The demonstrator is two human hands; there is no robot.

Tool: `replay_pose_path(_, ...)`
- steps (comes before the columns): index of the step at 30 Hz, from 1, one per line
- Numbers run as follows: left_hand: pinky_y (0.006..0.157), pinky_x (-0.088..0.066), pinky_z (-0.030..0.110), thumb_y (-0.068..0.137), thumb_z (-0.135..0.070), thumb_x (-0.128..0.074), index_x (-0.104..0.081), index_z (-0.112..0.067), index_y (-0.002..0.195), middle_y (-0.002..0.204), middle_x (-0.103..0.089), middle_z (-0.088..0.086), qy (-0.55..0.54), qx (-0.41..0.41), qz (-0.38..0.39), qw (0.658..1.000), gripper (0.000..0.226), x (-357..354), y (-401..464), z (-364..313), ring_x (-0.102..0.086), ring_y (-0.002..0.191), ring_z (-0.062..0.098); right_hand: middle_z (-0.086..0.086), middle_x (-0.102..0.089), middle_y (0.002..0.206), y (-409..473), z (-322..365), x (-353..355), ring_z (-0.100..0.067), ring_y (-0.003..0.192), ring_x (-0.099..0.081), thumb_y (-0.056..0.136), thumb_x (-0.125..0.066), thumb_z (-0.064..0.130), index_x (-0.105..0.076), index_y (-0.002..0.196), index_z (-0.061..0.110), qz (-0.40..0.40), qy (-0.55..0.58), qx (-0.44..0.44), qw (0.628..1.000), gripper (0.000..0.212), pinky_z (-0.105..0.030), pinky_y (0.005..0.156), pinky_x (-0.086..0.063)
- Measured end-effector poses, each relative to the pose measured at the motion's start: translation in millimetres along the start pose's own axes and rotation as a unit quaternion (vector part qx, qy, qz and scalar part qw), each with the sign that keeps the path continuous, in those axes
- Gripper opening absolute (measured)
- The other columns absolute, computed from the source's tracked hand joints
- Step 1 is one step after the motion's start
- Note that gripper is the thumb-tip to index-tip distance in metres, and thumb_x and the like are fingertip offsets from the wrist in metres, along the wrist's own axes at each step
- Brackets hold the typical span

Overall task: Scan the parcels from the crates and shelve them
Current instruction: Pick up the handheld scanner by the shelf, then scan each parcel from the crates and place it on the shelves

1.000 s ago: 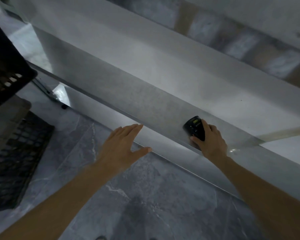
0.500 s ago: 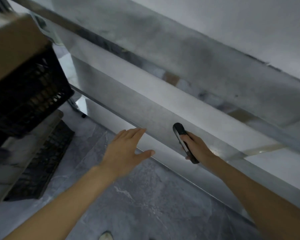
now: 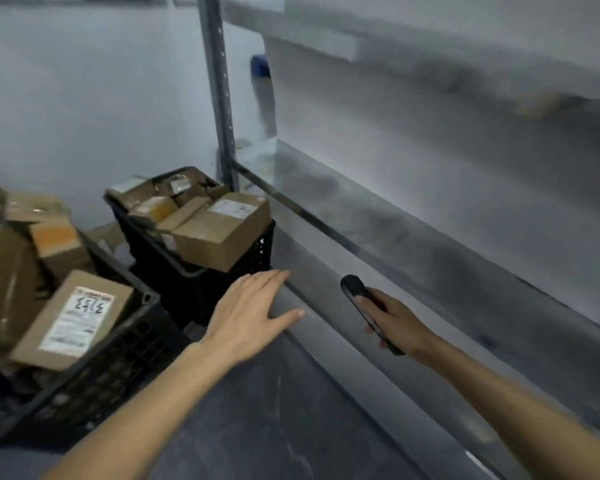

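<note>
My right hand (image 3: 397, 322) grips a black handheld scanner (image 3: 361, 299), held in front of the grey metal shelf (image 3: 413, 237). My left hand (image 3: 250, 313) hovers flat with straight fingers and holds nothing, just right of a black crate (image 3: 201, 282). That crate is heaped with brown cardboard parcels; the biggest parcel (image 3: 222, 230) lies on top with a white label. A nearer black crate (image 3: 111, 362) at the left holds more parcels, one labelled parcel (image 3: 73, 320) facing up.
A grey upright post (image 3: 222, 109) of the shelf rack stands behind the far crate. Dark grey floor (image 3: 274, 427) lies between the crates and the shelf. A blue object (image 3: 258, 65) sits far back beside the post. The upper shelf is blurred.
The view has swung left and up from the shelf and floor to the crates of parcels. Both hands keep their pose, the right still holding the scanner.
</note>
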State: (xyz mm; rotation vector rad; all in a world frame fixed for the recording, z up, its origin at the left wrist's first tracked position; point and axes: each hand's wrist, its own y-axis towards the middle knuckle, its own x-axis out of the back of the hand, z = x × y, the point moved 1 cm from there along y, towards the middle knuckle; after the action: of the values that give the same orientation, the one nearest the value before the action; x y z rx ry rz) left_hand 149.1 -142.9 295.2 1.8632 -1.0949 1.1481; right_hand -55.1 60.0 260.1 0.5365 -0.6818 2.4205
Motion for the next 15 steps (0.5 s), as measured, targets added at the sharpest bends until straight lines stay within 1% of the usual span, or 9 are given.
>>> replay_pose_path(2,0.118,-0.023,0.028,0.091,-0.075,-0.042,-0.036,-0.026,0.155,0.157,-0.039,-0.008,0.016,0.015,-0.024,0.999,0.081,46,-17,21,-0.035,0.144,0.010,0.004,-0.068,0.112,-11,54,-10,-0.018,0.098,-0.069,0.100,-0.049,0.066,-0.054,0.130,0.044,0.013,-0.031,0.042,0.999,0.038,-0.029,0.069,-0.055)
replay_pose_path(4,0.119,-0.025,0.030,0.088,-0.080,-0.037,-0.037,-0.026,0.154,0.156,-0.041,-0.007,0.024,0.042,-0.041,0.998,0.085,90,-40,42,-0.036,0.144,0.011,0.003,-0.066,0.103,-24,106,-23,-0.018,0.091,-0.067,0.100,-0.050,0.065,-0.060,0.124,0.030,0.021,-0.071,0.092,0.993,0.043,-0.028,0.070,-0.049)
replay_pose_path(5,0.119,-0.026,0.031,0.086,-0.082,-0.033,-0.037,-0.026,0.154,0.156,-0.041,-0.007,0.025,0.054,-0.050,0.997,0.088,110,-52,54,-0.036,0.144,0.011,0.008,-0.064,0.095,-29,130,-29,-0.011,0.084,-0.064,0.098,-0.051,0.067,-0.062,0.119,0.027,0.022,-0.085,0.119,0.989,0.047,-0.024,0.068,-0.046)
replay_pose_path(6,0.119,-0.025,0.031,0.086,-0.083,-0.033,-0.036,-0.027,0.154,0.157,-0.041,-0.008,0.026,0.061,-0.058,0.996,0.088,128,-62,64,-0.035,0.144,0.011,0.014,-0.061,0.089,-32,149,-35,-0.004,0.077,-0.060,0.097,-0.051,0.069,-0.063,0.114,0.030,0.020,-0.094,0.138,0.986,0.045,-0.022,0.067,-0.044)
replay_pose_path(8,0.120,-0.023,0.030,0.089,-0.079,-0.038,-0.034,-0.029,0.155,0.159,-0.037,-0.010,0.038,0.078,-0.074,0.993,0.083,167,-87,85,-0.032,0.146,0.008,0.013,-0.062,0.084,-35,187,-48,-0.003,0.072,-0.057,0.094,-0.050,0.075,-0.065,0.108,0.033,0.008,-0.118,0.172,0.978,0.046,-0.027,0.065,-0.044)
replay_pose_path(9,0.119,-0.023,0.030,0.090,-0.077,-0.040,-0.033,-0.029,0.156,0.159,-0.036,-0.011,0.044,0.092,-0.080,0.992,0.081,187,-102,98,-0.031,0.147,0.008,0.011,-0.064,0.087,-35,206,-56,-0.005,0.074,-0.058,0.092,-0.049,0.080,-0.066,0.108,0.032,0.001,-0.138,0.188,0.972,0.053,-0.030,0.065,-0.045)
replay_pose_path(10,0.119,-0.025,0.031,0.090,-0.077,-0.041,-0.034,-0.030,0.155,0.159,-0.036,-0.012,0.047,0.109,-0.088,0.989,0.081,209,-118,111,-0.031,0.147,0.008,0.009,-0.064,0.092,-36,226,-65,-0.005,0.077,-0.058,0.089,-0.047,0.084,-0.066,0.109,0.033,-0.005,-0.160,0.198,0.967,0.058,-0.029,0.066,-0.044)
replay_pose_path(12,0.118,-0.029,0.034,0.087,-0.081,-0.037,-0.037,-0.030,0.154,0.158,-0.039,-0.010,0.042,0.148,-0.100,0.983,0.084,247,-149,138,-0.034,0.145,0.011,0.013,-0.061,0.095,-34,263,-82,-0.002,0.079,-0.056,0.086,-0.046,0.088,-0.064,0.106,0.038,-0.004,-0.198,0.214,0.957,0.056,-0.025,0.067,-0.040)
replay_pose_path(15,0.116,-0.033,0.035,0.086,-0.080,-0.040,-0.042,-0.027,0.152,0.156,-0.044,-0.007,0.056,0.196,-0.120,0.972,0.084,291,-192,172,-0.039,0.143,0.015,0.018,-0.054,0.086,-38,316,-108,-0.004,0.076,-0.053,0.083,-0.046,0.091,-0.056,0.093,0.045,0.000,-0.225,0.242,0.944,0.048,-0.026,0.069,-0.040)
